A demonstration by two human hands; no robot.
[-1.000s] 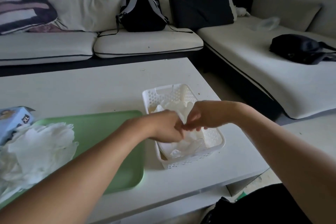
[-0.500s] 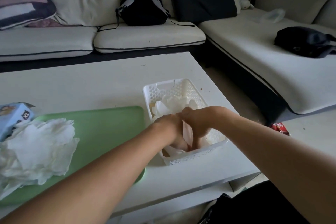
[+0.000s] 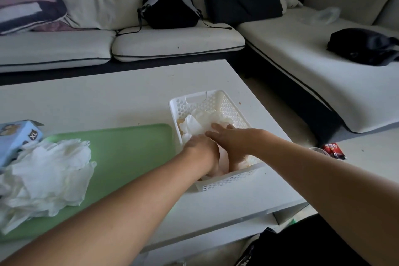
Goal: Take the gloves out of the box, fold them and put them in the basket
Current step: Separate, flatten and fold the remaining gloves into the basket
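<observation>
A white perforated basket (image 3: 216, 101) stands on the white table, right of the green tray (image 3: 133, 149). Crumpled white gloves (image 3: 196, 124) lie in its far half. Both my hands are down inside it. My left hand (image 3: 201, 151) points its fingers down into the near end against a pale folded glove (image 3: 223, 161). My right hand (image 3: 232, 142) lies beside it, fingers stretched flat over the gloves and thumb down. The blue glove box (image 3: 17, 138) marked XL sits at the far left, with a loose pile of white gloves (image 3: 47, 170) on the tray beside it.
A sofa runs behind and to the right of the table, with a black backpack (image 3: 170, 4), cushions and a dark bag (image 3: 362, 47) on it. A red packet (image 3: 334, 151) lies low on the right. The table's front edge is close to me.
Both hands have gone from above the basket, pinching a glove between them, down into its near end. The right fingers have spread flat over the gloves.
</observation>
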